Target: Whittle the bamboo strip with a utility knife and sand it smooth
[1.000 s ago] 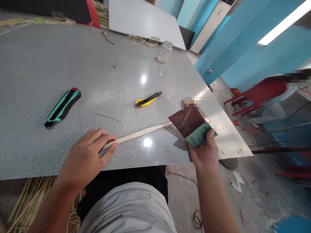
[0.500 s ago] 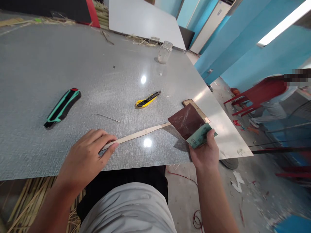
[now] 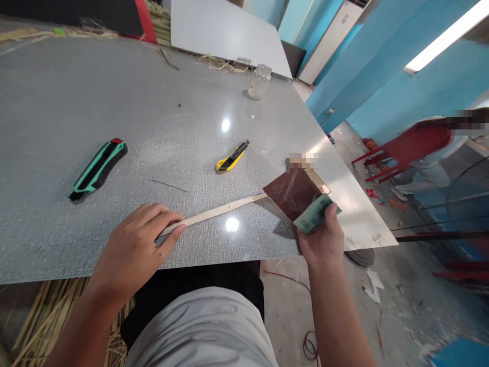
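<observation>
My left hand (image 3: 147,239) pinches one end of a thin, pale bamboo strip (image 3: 214,209) between thumb and fingers. The strip slants across the table, and its far end passes out of sight under a sheet of sandpaper (image 3: 292,192). My right hand (image 3: 323,234) grips that sandpaper, brown on its gritty face, with a green printed backing folded over near the thumb. Beyond the strip lies a yellow and black utility knife (image 3: 232,157). A larger teal and black utility knife (image 3: 99,169) rests farther left, past my left hand.
A phone (image 3: 319,181) lies partly behind the sandpaper on the grey table (image 3: 160,127). Toward the back stands a glass jar (image 3: 260,82). A thin sliver (image 3: 170,185) lies near my left hand. Bamboo strips (image 3: 46,316) are below the table. A person sits on a red chair (image 3: 416,142) at right.
The yellow utility knife has turned slightly and its tip has shifted a little left. Both hands, the bamboo strip and the sandpaper stay almost in place.
</observation>
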A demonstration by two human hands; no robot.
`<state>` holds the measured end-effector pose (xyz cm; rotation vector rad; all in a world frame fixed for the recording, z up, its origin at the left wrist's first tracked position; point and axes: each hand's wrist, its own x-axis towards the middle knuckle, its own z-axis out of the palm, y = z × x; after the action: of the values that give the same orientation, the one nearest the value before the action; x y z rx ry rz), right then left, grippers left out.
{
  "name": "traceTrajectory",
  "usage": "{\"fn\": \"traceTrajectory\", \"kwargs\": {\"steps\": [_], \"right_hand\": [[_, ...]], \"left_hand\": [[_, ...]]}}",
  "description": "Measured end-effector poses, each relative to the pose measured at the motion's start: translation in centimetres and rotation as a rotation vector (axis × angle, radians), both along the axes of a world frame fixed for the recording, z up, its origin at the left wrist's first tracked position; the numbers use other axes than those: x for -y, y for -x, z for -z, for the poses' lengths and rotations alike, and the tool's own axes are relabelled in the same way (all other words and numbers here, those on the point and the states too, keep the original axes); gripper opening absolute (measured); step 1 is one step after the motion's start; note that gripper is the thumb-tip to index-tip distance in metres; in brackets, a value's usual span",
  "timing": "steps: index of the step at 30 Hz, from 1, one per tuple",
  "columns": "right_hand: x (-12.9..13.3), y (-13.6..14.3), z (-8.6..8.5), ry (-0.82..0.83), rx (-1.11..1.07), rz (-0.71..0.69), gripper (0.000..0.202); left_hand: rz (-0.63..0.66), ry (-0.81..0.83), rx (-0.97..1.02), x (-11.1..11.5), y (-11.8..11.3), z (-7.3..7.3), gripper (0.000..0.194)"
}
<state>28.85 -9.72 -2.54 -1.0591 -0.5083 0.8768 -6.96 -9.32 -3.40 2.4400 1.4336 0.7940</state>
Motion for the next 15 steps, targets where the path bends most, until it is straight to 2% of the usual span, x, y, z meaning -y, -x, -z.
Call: {"fn": "traceTrajectory", "kwargs": {"steps": [15], "right_hand": [[-0.04,0.23,-0.08,-0.014,0.032,-0.007,0.043]], "left_hand": [[-0.002,0.011,0.009,-0.05,0.0,0.04,0.01]]}}
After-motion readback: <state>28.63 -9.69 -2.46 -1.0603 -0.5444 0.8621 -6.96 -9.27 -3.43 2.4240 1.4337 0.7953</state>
